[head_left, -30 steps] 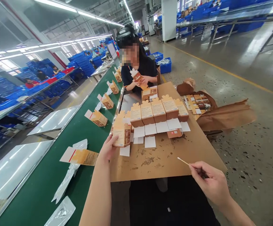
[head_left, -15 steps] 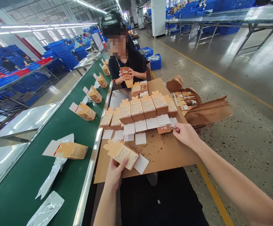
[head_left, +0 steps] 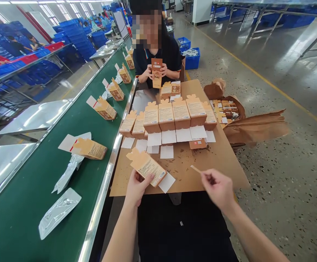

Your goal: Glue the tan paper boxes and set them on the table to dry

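My left hand grips a brown and tan carton, tilted, with a white flap sticking out at its lower right. Over the right part of the cardboard sheet, my right hand pinches a thin pale strip. Beyond both hands, several similar cartons lie in stacked rows, their white flaps toward me. A flat brown carton piece pokes out beneath the right end of the rows.
On the left, a green conveyor carries open cartons and silver pouches. Across the table a person holds a carton. A brown paper sack of cartons sits at the right.
My right hand has drawn back toward me from the carton rows with the pale strip. The view has shifted, and the person opposite now holds their carton upright.
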The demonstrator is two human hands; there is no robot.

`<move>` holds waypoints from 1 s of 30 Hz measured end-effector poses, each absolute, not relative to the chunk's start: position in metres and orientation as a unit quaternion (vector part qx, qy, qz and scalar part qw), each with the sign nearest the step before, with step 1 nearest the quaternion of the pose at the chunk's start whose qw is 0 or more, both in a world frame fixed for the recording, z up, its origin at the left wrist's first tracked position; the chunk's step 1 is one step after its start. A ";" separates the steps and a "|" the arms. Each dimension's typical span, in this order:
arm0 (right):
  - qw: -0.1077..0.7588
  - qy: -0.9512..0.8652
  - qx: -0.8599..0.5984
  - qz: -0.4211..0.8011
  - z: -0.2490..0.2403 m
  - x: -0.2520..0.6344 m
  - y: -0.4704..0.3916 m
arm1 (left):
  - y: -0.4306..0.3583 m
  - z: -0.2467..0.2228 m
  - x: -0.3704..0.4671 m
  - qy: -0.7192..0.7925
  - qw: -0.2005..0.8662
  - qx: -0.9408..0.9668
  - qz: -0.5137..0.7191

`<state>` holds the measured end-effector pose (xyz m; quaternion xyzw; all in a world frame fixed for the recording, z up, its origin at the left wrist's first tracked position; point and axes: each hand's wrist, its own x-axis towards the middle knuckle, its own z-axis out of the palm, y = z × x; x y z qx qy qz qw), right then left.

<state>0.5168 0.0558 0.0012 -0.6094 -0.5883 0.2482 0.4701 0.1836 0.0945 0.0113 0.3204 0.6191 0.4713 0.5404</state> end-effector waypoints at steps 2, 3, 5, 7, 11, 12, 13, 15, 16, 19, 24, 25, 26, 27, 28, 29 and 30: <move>0.450 -0.642 -0.549 0.288 -0.006 0.482 0.040 | 0.094 0.015 0.185 0.628 0.536 0.326 0.461; 0.436 -0.669 -0.528 0.290 -0.008 0.468 0.035 | 0.093 0.016 0.186 0.631 0.533 0.328 0.459; 0.415 -0.711 -0.495 0.278 -0.011 0.448 0.032 | 0.093 0.018 0.187 0.632 0.526 0.332 0.462; 0.401 -0.735 -0.478 0.264 -0.012 0.441 0.033 | 0.093 0.019 0.188 0.631 0.524 0.337 0.463; 0.392 -0.741 -0.487 0.246 -0.015 0.449 0.037 | 0.091 0.019 0.191 0.629 0.519 0.345 0.464; 0.395 -0.735 -0.493 0.245 -0.015 0.452 0.038 | 0.088 0.019 0.192 0.628 0.517 0.348 0.465; 0.401 -0.727 -0.500 0.247 -0.015 0.456 0.038 | 0.085 0.018 0.194 0.626 0.513 0.354 0.468; 0.412 -0.706 -0.517 0.254 -0.015 0.464 0.037 | 0.076 0.016 0.200 0.623 0.495 0.370 0.480; 0.417 -0.693 -0.528 0.259 -0.014 0.468 0.036 | 0.071 0.015 0.204 0.622 0.484 0.379 0.486; 0.425 -0.658 -0.558 0.275 -0.012 0.478 0.033 | 0.056 0.009 0.215 0.625 0.444 0.404 0.499; 0.440 -0.621 -0.585 0.279 -0.009 0.489 0.030 | 0.043 -0.007 0.223 0.643 0.363 0.441 0.509; 0.442 -0.619 -0.587 0.277 -0.008 0.490 0.029 | 0.041 -0.010 0.223 0.648 0.353 0.448 0.504; 0.443 -0.616 -0.590 0.275 -0.007 0.491 0.028 | 0.040 -0.013 0.222 0.654 0.345 0.454 0.497; 0.444 -0.614 -0.592 0.275 -0.006 0.491 0.027 | 0.038 -0.015 0.222 0.660 0.341 0.458 0.489; 0.444 -0.612 -0.593 0.277 -0.006 0.491 0.027 | 0.037 -0.017 0.222 0.664 0.338 0.461 0.481; 0.444 -0.611 -0.592 0.281 -0.005 0.491 0.027 | 0.036 -0.019 0.222 0.667 0.338 0.464 0.475; 0.446 -0.610 -0.589 0.286 -0.004 0.491 0.027 | 0.037 -0.020 0.223 0.667 0.338 0.469 0.471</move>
